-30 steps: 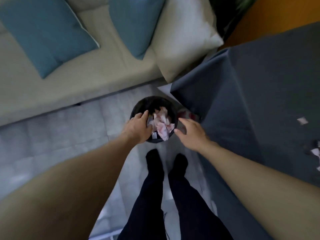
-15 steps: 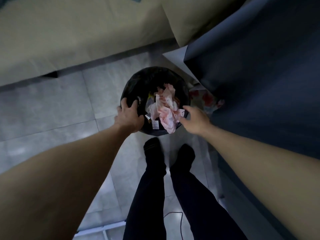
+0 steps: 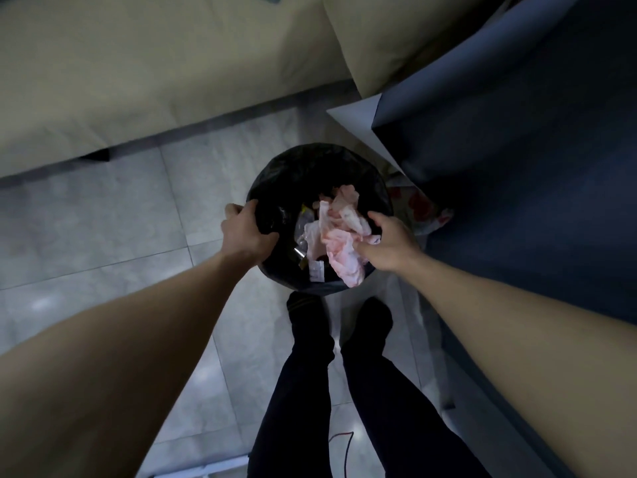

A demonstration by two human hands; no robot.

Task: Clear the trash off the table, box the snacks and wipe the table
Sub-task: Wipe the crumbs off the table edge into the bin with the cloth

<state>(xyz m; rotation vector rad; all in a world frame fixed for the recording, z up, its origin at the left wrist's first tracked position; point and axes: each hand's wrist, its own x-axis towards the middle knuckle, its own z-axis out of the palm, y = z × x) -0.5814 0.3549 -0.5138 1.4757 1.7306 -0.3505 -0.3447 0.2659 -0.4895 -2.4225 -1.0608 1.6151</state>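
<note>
A round trash bin lined with a black bag [image 3: 310, 170] stands on the tiled floor in front of my feet. Inside lie crumpled pink-and-white wrappers [image 3: 339, 236] and some clear plastic scraps [image 3: 305, 236]. My left hand [image 3: 246, 234] grips the bin's left rim, fingers curled over the black liner. My right hand [image 3: 389, 244] is at the right rim, thumb and fingers touching the pink wrapper; whether it grips the rim or the wrapper I cannot tell. The table under a dark blue cloth [image 3: 537, 160] fills the right side.
A beige sofa [image 3: 155, 74] runs along the top, a cushion [image 3: 389, 39] leaning at its right end. A red-and-white patterned bag [image 3: 422, 208] sits on the floor between bin and table. My dark-trousered legs [image 3: 303, 391] stand just below the bin.
I have bent closer, so the bin looks larger. My left hand shifted from the bin's near rim to its left rim. My right hand moved inward onto the right rim and pink wrapper.
</note>
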